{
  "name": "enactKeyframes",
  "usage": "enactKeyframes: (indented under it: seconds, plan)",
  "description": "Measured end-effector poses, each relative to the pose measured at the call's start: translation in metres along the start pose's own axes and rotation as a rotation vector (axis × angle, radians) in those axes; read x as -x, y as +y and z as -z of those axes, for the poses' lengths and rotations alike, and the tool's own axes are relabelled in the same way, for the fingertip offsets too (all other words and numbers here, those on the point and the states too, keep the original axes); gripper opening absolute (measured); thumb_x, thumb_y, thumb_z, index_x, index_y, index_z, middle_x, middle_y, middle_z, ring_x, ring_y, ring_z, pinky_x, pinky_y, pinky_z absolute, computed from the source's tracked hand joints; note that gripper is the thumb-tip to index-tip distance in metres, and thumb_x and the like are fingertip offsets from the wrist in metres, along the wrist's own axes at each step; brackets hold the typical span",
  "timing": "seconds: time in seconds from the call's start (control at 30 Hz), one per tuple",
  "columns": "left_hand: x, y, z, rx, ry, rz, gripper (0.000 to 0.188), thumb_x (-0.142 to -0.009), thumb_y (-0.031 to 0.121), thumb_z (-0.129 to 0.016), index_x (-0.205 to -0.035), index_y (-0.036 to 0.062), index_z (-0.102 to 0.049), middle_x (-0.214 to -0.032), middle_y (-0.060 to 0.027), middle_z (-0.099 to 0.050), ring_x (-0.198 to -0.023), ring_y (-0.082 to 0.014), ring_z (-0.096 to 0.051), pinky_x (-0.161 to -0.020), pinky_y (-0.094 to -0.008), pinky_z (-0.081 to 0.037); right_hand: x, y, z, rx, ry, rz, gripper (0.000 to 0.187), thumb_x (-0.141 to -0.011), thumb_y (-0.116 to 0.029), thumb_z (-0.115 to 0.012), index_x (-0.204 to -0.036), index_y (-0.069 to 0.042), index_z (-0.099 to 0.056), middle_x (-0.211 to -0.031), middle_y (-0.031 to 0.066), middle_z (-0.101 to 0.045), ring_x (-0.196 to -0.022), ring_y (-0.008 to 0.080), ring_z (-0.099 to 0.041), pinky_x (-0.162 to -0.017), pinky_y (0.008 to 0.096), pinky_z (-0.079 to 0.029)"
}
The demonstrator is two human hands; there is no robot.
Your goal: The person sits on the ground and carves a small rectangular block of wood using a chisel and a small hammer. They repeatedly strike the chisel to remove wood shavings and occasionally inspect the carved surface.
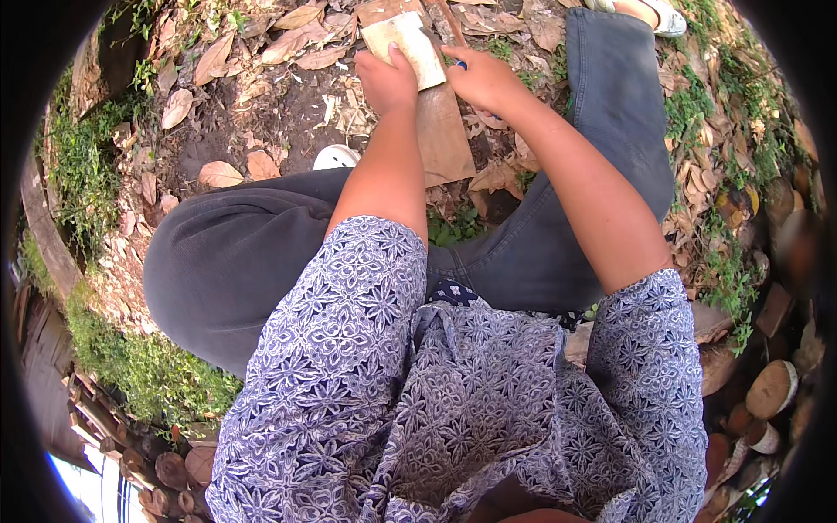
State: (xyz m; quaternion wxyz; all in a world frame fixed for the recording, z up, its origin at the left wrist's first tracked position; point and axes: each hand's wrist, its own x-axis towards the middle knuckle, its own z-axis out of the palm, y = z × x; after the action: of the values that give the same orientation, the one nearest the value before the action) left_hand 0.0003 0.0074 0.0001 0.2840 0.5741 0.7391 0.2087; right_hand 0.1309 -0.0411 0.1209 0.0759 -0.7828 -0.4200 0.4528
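A pale wooden block (403,44) is tilted over a flat brown board (445,135) on the ground in front of me. My left hand (384,80) grips the block's left side, with the thumb lying on its upper face. At the block's right edge, my right hand (481,80) is closed around a thin tool of which only blue bits (461,64) show; its kind is hidden by the fingers. A narrow reddish-brown strip (446,22) runs just beyond the right hand, and I cannot tell whether it belongs to the board.
Dry leaves (221,174) and pale wood shavings (350,118) litter the dark soil. My legs in grey trousers (621,113) lie bent on both sides of the board. Cut logs (771,388) are stacked at the right; green plants (144,366) grow at the left.
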Motion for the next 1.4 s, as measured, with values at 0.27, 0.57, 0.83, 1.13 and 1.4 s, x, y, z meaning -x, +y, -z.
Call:
enactKeyframes:
  seconds: [0.27, 0.57, 0.83, 1.13, 1.4]
  plan:
    - [0.0, 0.006, 0.005, -0.007, -0.032, 0.008, 0.045, -0.098, 0.042, -0.058, -0.111, 0.0022, -0.043, -0.112, -0.0252, -0.058, -0.102, -0.0471, -0.062, -0.085, -0.0565, -0.05, -0.008, -0.009, -0.004, 0.154, 0.035, 0.04, 0.061, -0.088, -0.021, -0.05, -0.148, -0.021, -0.054, -0.144, 0.0144, -0.059, -0.13, 0.0331, -0.058, -0.107, 0.0419, -0.048]
    - [-0.005, -0.001, 0.002, -0.024, -0.011, -0.008, 0.045, -0.098, 0.042, -0.059, -0.111, 0.0027, -0.043, -0.112, -0.0241, -0.059, -0.1, -0.0455, -0.063, -0.083, -0.0558, -0.051, -0.016, -0.011, -0.023, 0.101, 0.086, 0.051, 0.064, -0.085, -0.017, -0.053, -0.149, -0.021, -0.053, -0.138, 0.0201, -0.062, -0.129, 0.0368, -0.058, -0.107, 0.0435, -0.048]
    - [-0.002, 0.013, 0.013, 0.057, -0.124, 0.094, 0.051, -0.099, 0.044, -0.057, -0.121, 0.0005, -0.043, -0.126, -0.0266, -0.055, -0.114, -0.0442, -0.059, -0.094, -0.0533, -0.048, -0.068, -0.041, -0.003, -0.03, 0.009, -0.084, 0.064, -0.086, -0.018, -0.05, -0.15, -0.019, -0.051, -0.1, 0.0145, -0.075, -0.073, 0.0247, -0.072, -0.077, 0.0374, -0.057]
    - [-0.003, -0.001, -0.005, 0.054, -0.045, 0.076, 0.05, -0.099, 0.043, -0.057, -0.124, 0.0005, -0.049, -0.122, -0.0229, -0.055, -0.111, -0.0424, -0.061, -0.091, -0.0531, -0.05, -0.003, -0.007, 0.007, 0.0, -0.01, 0.048, 0.052, -0.098, -0.024, -0.044, -0.15, -0.027, -0.053, -0.065, 0.0072, -0.062, -0.047, 0.0175, -0.056, -0.05, 0.0362, -0.052]
    - [-0.005, 0.011, 0.005, 0.051, -0.129, 0.138, 0.052, -0.099, 0.045, -0.056, -0.127, 0.0014, -0.052, -0.124, -0.0226, -0.054, -0.114, -0.0425, -0.06, -0.092, -0.0536, -0.05, -0.016, -0.025, -0.016, 0.064, 0.048, 0.035, 0.059, -0.092, -0.031, -0.049, -0.149, -0.018, -0.052, -0.143, 0.0165, -0.059, -0.131, 0.0321, -0.057, -0.11, 0.0399, -0.046]
